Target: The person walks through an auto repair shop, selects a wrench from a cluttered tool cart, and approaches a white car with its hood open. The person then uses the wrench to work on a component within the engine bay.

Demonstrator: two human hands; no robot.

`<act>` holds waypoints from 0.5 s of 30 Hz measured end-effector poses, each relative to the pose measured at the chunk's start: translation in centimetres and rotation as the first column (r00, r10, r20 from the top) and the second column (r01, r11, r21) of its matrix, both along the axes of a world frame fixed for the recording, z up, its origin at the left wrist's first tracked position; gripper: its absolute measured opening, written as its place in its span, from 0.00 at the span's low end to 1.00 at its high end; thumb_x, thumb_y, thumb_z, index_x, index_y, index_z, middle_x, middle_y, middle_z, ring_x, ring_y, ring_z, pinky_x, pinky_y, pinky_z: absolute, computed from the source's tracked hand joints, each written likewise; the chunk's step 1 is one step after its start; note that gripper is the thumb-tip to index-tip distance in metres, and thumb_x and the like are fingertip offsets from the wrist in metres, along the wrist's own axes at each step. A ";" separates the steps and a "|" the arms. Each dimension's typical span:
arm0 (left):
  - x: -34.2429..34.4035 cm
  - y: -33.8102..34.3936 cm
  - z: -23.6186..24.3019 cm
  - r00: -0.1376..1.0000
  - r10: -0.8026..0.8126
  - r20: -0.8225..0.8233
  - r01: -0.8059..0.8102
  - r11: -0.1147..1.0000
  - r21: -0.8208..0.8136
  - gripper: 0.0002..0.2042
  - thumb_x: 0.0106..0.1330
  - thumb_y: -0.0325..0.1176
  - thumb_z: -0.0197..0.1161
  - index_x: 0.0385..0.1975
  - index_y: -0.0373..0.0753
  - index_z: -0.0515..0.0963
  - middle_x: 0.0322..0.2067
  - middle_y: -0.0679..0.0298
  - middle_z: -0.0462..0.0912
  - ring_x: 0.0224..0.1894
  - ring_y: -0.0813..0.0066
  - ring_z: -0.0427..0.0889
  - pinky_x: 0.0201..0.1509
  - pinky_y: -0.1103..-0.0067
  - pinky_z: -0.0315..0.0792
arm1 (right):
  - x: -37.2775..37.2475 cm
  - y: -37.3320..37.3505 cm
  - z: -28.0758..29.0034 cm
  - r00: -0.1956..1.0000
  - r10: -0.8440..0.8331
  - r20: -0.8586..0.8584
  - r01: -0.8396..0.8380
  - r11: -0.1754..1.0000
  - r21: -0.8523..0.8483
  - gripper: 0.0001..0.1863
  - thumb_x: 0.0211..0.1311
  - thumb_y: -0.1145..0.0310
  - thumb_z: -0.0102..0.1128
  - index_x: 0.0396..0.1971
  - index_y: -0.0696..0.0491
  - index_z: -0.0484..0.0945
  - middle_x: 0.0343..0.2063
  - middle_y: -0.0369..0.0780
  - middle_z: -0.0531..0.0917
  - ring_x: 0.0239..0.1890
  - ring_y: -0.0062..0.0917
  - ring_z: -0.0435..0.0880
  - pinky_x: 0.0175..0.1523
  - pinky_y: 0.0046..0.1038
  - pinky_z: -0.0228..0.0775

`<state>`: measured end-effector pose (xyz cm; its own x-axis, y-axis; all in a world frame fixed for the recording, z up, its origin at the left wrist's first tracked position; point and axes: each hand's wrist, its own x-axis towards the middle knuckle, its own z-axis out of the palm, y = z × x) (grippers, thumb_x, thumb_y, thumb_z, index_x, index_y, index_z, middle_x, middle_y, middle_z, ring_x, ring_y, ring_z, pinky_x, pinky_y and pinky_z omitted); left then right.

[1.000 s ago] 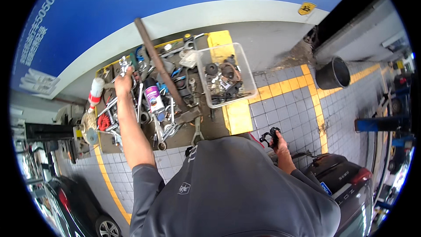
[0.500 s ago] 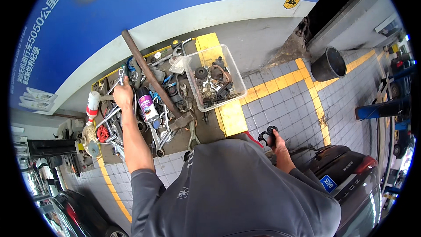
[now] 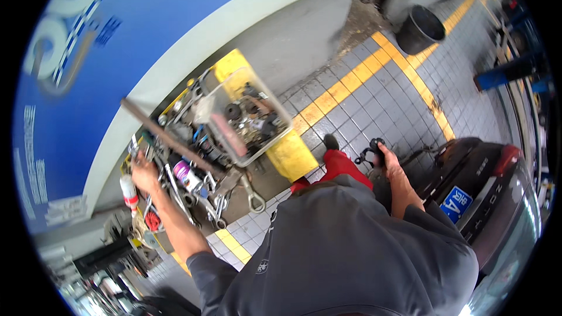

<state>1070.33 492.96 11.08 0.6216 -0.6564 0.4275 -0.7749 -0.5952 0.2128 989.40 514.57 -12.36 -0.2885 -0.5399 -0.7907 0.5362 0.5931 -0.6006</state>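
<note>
My left hand (image 3: pixel 144 174) is closed round a silver wrench (image 3: pixel 133 145), its head poking out past the fingers. It is over the left end of a workbench heaped with wrenches and other tools. Close by are a white and red bottle (image 3: pixel 128 192) and a purple and white can (image 3: pixel 186 174). A long-handled hammer (image 3: pixel 170 140) lies across the pile. Out over the floor to the right, my right hand (image 3: pixel 392 162) grips a black part with a ring-like loop (image 3: pixel 370 153); its exact kind cannot be made out.
A clear plastic bin (image 3: pixel 285 118) of used metal parts stands on the bench's yellow-painted right end (image 3: pixel 291 158). Behind the bench rises a blue and white wall (image 3: pixel 193 0). A black bucket (image 3: pixel 420 29) stands on the tiled floor, and a dark car (image 3: pixel 486 199) is at right.
The view has turned, so the bench now slants and lies lower left. My red-trousered legs have come into sight. Both hands keep hold of the wrench and the black part.
</note>
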 end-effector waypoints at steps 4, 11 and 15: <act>9.0 5.3 0.0 0.778 -0.365 0.512 0.305 0.931 0.200 0.19 0.76 0.46 0.56 0.53 0.38 0.84 0.48 0.54 0.87 0.42 0.58 0.87 0.42 0.67 0.81 | -3.3 -2.2 2.9 0.995 -0.050 -0.088 0.058 0.994 0.088 0.21 0.62 0.47 0.72 0.38 0.52 0.82 0.23 0.34 0.79 0.22 0.19 0.76 0.30 0.24 0.73; -22.0 1.2 13.3 0.780 -0.577 -0.243 0.377 0.742 -0.554 0.21 0.72 0.50 0.60 0.57 0.42 0.75 0.39 0.61 0.79 0.30 0.68 0.79 0.29 0.76 0.75 | -16.2 -3.6 -0.9 0.967 -0.239 0.093 0.250 0.959 -0.135 0.21 0.66 0.48 0.69 0.31 0.53 0.80 0.19 0.34 0.78 0.19 0.19 0.74 0.27 0.25 0.71; -44.4 -2.4 17.2 0.183 -0.667 -0.723 0.200 0.745 -0.636 0.24 0.66 0.56 0.63 0.52 0.44 0.74 0.26 0.65 0.74 0.23 0.74 0.70 0.24 0.76 0.67 | -25.6 -7.3 0.6 0.953 -0.294 0.070 0.302 0.940 -0.158 0.21 0.65 0.47 0.69 0.30 0.51 0.81 0.18 0.32 0.76 0.19 0.18 0.72 0.26 0.24 0.69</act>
<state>1025.90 490.57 28.29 0.3943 -0.9151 0.0840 -0.0562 0.0672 0.9962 963.80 507.27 -11.81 -0.4230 -0.5587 -0.7134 0.7015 0.2964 -0.6481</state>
